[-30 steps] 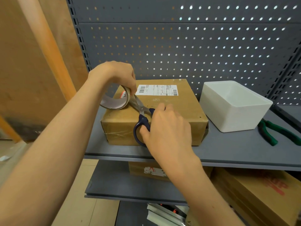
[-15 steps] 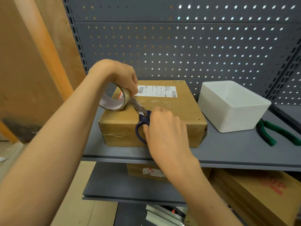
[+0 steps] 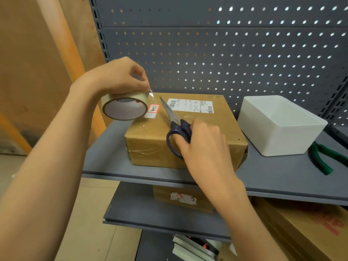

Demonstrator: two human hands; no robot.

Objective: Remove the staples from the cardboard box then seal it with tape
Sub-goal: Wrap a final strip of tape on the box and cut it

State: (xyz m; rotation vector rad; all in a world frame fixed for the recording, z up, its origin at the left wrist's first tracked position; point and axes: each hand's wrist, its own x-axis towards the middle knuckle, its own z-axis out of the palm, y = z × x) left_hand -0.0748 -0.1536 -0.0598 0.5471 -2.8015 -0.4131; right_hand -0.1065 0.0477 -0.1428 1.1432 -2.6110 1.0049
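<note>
Cardboard, brown and printed in red, fills the low corner below the right forearm: a large carton (image 3: 308, 228) on the floor level, with a smaller taped carton (image 3: 183, 197) on the lower shelf under the right wrist. Above these runs the grey metal shelf (image 3: 282, 178) that carries the work.

The right hand (image 3: 205, 146) is closed around the dark blue handles of a pair of scissors (image 3: 176, 127), fingers through the loops, resting on the near top edge of the cardboard box (image 3: 150, 147). The blades are shut or nearly so and point away and to the left, toward the left hand, lying low over the box top; whether they touch it I cannot tell.

The box sits on the shelf directly under the right hand. Clear tape runs over its top and down its front face. A white barcode label (image 3: 190, 106) lies on the far part of the top, beyond the scissor tips, and a small red-bordered sticker (image 3: 154, 108) sits at the far left corner.

The left hand (image 3: 120, 80) is raised above that left corner, gripping a roll of clear tape (image 3: 124, 108) from above, with thumb and fingertips pinching its loose end (image 3: 149, 94).

To the right of the right hand stands a white plastic bin (image 3: 278, 136), beside the box. Further right lie green-handled pliers (image 3: 323, 157). Behind everything rises a grey perforated back panel (image 3: 226, 53), and left of the left arm, wooden boards (image 3: 37, 63).
</note>
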